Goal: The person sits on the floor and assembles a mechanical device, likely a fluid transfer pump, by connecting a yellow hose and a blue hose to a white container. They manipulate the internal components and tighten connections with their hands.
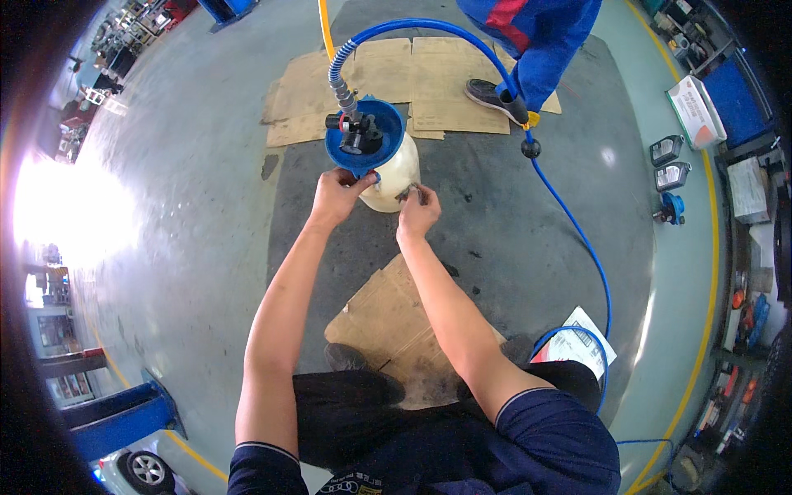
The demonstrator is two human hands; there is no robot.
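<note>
Steadying the white canister (394, 177) on the floor just beyond the cardboard (388, 326), your left hand (337, 196) is curled around the near rim of its blue top (365, 134), likely to stop it tipping. Your right hand (418, 213) is pinched on a small dark fitting at its right side. Both forearms reach straight forward, nearly parallel, while the blue hose (569, 223) loops away right.

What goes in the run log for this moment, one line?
left hand: gripping blue lid rim | right hand: at white tank side, pinching something small | blue hose: attached to lid
</note>
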